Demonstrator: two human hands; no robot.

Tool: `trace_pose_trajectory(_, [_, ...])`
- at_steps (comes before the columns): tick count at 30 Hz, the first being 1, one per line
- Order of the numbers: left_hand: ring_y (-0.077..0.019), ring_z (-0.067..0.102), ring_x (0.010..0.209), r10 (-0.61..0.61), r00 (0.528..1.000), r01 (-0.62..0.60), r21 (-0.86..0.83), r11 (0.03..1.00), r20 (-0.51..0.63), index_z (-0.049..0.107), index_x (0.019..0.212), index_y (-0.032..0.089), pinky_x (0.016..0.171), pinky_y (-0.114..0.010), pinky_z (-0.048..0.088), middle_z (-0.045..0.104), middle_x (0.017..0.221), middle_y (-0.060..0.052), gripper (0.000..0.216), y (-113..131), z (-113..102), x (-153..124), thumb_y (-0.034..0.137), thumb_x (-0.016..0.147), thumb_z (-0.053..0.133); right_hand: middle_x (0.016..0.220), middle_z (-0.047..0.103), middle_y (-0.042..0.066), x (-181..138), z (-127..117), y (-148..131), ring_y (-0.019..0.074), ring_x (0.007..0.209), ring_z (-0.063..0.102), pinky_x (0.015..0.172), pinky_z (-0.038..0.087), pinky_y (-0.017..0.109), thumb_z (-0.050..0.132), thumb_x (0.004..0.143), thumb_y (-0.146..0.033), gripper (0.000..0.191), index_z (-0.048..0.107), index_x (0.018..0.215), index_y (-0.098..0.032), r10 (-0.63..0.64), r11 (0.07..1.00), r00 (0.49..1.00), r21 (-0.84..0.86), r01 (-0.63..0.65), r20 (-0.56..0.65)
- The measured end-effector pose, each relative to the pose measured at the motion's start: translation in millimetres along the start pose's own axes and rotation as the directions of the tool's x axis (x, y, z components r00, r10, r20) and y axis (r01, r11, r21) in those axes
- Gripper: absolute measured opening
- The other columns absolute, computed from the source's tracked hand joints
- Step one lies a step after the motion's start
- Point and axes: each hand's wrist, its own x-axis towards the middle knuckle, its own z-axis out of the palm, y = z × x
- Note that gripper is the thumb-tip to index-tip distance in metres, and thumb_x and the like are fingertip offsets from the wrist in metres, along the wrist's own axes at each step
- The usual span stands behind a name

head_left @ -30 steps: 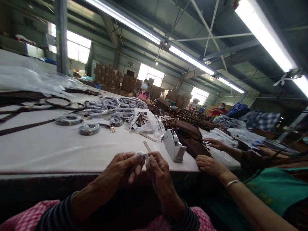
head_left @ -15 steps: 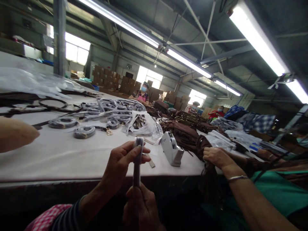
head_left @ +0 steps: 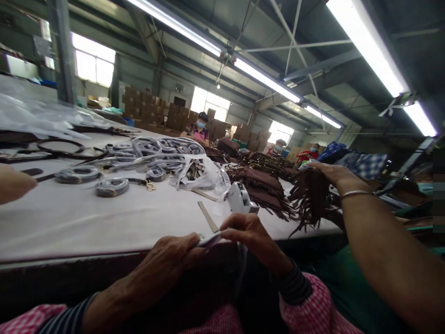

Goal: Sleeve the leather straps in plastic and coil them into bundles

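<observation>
Between my hands, at the table's front edge, is a flat grey strap wrapped in clear plastic (head_left: 210, 240). My left hand (head_left: 170, 255) is closed on its left end, thumb on top. My right hand (head_left: 252, 236) pinches its other end with thumb and fingers. Clear film seems to hang below the right hand, blurred. Just beyond the fingers a flat beige strip (head_left: 207, 216) lies on the table. A white tape dispenser (head_left: 239, 198) stands behind my right hand. Coiled plastic-wrapped straps (head_left: 111, 187) lie farther left, one with a gold clasp (head_left: 150, 186).
A white plastic bag of small strips (head_left: 205, 171) sits mid-table. Brown fringed bags (head_left: 266, 185) are piled to its right. A co-worker's arm (head_left: 361, 199) with a bracelet lifts a brown fringed piece (head_left: 311, 195) at right. Another person's limb (head_left: 15, 183) enters from the left.
The wrapped strap went from upright to nearly flat, and lower. My right hand moved up from below it to its right end. The co-worker's hand at right raised the brown fringed piece.
</observation>
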Motion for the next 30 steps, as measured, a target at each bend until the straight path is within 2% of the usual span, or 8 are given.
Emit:
trace_pose_trajectory(2, [-0.0122, 0.046, 0.052, -0.154, 0.987, 0.162, -0.232, 0.959, 0.051, 0.058, 0.072, 0.020, 0.051, -0.025, 0.032, 0.056, 0.060, 0.002, 0.047, 6, 0, 5, 0.058, 0.099, 0.052, 0.076, 0.064, 0.002, 13, 8, 4, 0.0162, 0.075, 0.055, 0.070, 0.043, 0.028, 0.079, 0.083, -0.041, 0.026, 0.076, 0.078, -0.016, -0.099, 0.994, 0.995, -0.047, 0.099, 0.000])
trace_pose_trajectory(5, [-0.0088, 0.042, 0.044, -0.292, 0.952, 0.286, -0.617, 0.733, 0.094, 0.061, 0.073, 0.017, 0.045, -0.022, 0.028, 0.055, 0.055, 0.002, 0.048, 11, -1, 17, 0.062, 0.090, 0.065, 0.083, 0.065, 0.003, 21, 43, 17, 0.0188, 0.082, 0.057, 0.074, 0.046, 0.029, 0.070, 0.091, -0.047, 0.029, 0.076, 0.088, -0.018, -0.169, 0.984, 0.977, 0.033, 0.175, -0.132])
trace_pose_trajectory(9, [-0.0061, 0.041, 0.042, -0.307, 0.950, 0.220, -0.834, 0.506, 0.065, 0.066, 0.074, 0.013, 0.042, -0.016, 0.028, 0.054, 0.052, 0.002, 0.037, 31, -18, 34, 0.047, 0.088, 0.075, 0.085, 0.063, 0.006, 16, 102, 47, 0.0209, 0.077, 0.056, 0.067, 0.048, 0.032, 0.054, 0.097, -0.064, 0.046, 0.071, 0.106, -0.023, -0.104, 0.961, 0.870, 0.176, 0.213, -0.483])
trace_pose_trajectory(13, [-0.0072, 0.050, 0.046, -0.326, 0.941, 0.052, -0.916, 0.397, -0.088, 0.071, 0.082, 0.010, 0.046, -0.017, 0.043, 0.063, 0.062, -0.002, 0.021, 62, -38, 47, 0.028, 0.092, 0.068, 0.070, 0.057, 0.006, 7, 136, 73, 0.0229, 0.066, 0.053, 0.062, 0.047, 0.036, 0.057, 0.090, -0.077, 0.058, 0.070, 0.110, -0.024, -0.073, 0.976, 0.855, 0.138, 0.167, -0.514])
trace_pose_trajectory(17, [-0.0198, 0.074, 0.077, -0.253, 0.912, -0.111, -0.788, 0.605, -0.322, 0.073, 0.103, 0.011, 0.074, -0.029, 0.059, 0.078, 0.096, -0.012, 0.025, 57, -37, 52, 0.033, 0.094, 0.066, 0.054, 0.055, 0.001, -13, 135, 71, 0.0154, 0.046, 0.047, 0.049, 0.041, 0.030, 0.053, 0.088, -0.081, 0.064, 0.066, 0.099, -0.020, -0.005, 0.955, 0.972, 0.288, 0.075, -0.237])
trace_pose_trajectory(21, [-0.0235, 0.072, 0.083, 0.100, 0.926, -0.176, -0.181, 0.968, -0.363, 0.071, 0.099, 0.019, 0.076, -0.031, 0.052, 0.077, 0.091, -0.008, 0.026, 12, -23, 44, 0.043, 0.096, 0.064, 0.052, 0.062, 0.002, -39, 102, 41, 0.0109, 0.037, 0.045, 0.039, 0.032, 0.022, 0.054, 0.090, -0.077, 0.063, 0.062, 0.096, -0.015, 0.068, 0.911, 0.996, 0.403, -0.088, 0.065])
trace_pose_trajectory(25, [-0.0164, 0.053, 0.062, 0.327, 0.935, -0.290, 0.237, 0.927, -0.137, 0.064, 0.084, 0.022, 0.062, -0.029, 0.038, 0.066, 0.074, -0.001, 0.021, -29, -19, 20, 0.041, 0.093, 0.068, 0.047, 0.051, -0.005, -46, 51, 6, 0.0057, 0.036, 0.034, 0.037, 0.021, 0.019, 0.069, 0.090, -0.059, 0.046, 0.066, 0.087, -0.013, 0.119, 0.949, 0.992, 0.298, -0.105, -0.029])
trace_pose_trajectory(30, [-0.0152, 0.050, 0.064, 0.099, 0.995, -0.092, 0.181, 0.979, -0.027, 0.061, 0.082, 0.024, 0.062, -0.027, 0.034, 0.063, 0.075, 0.001, 0.031, -18, -22, -10, 0.049, 0.099, 0.058, 0.055, 0.036, -0.010, 6, 4, 0, 0.0041, 0.044, 0.026, 0.041, 0.017, 0.019, 0.083, 0.077, -0.045, 0.037, 0.069, 0.090, -0.014, 0.098, 0.971, 0.963, 0.236, -0.038, -0.249])
